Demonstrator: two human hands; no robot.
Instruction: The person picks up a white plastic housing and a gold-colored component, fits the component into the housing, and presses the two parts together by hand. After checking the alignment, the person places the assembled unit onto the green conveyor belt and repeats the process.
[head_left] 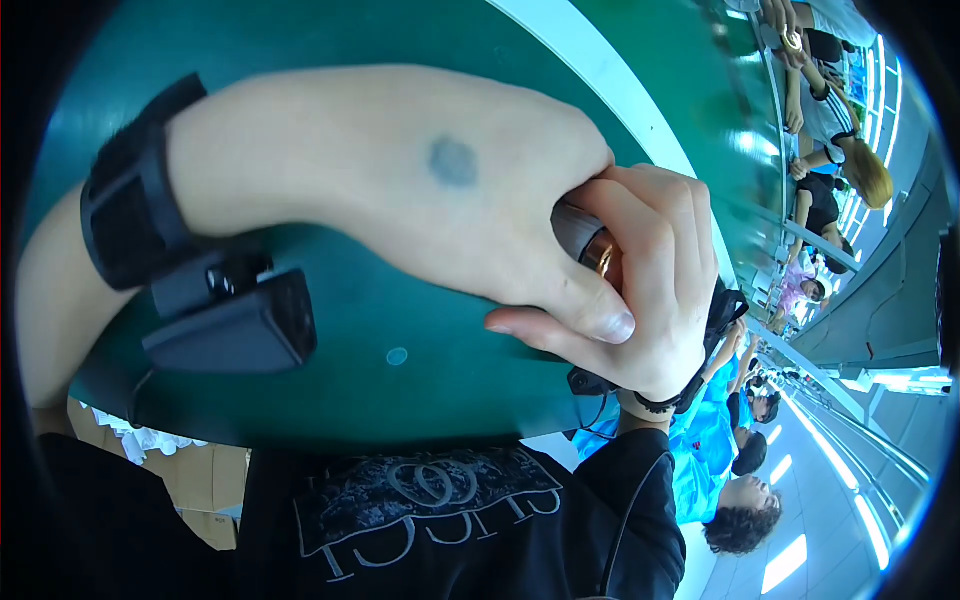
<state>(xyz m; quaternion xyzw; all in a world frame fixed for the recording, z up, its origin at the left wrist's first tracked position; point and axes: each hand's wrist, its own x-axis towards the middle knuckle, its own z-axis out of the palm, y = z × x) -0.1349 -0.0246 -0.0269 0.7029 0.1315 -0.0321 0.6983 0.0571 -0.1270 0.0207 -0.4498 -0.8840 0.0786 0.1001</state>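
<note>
My left hand (500, 190) reaches across from the left, with a dark round mark on its back. Its thumb lies over the thumb of my right hand (665, 260), and its other fingers are hidden. Between the two hands sits a round grey and copper-coloured part (603, 253), mostly covered. The fingers of my right hand curl over its far side. Both hands are closed around the part, above the green table (400, 400); what lies under the fingers cannot be seen.
A black strap with a small boxy device (240, 320) is on my left wrist; another dark strap (725, 310) is on my right. A pale strip (600, 60) edges the green surface. Cardboard boxes (205, 475) stand at lower left. Several people sit along the right.
</note>
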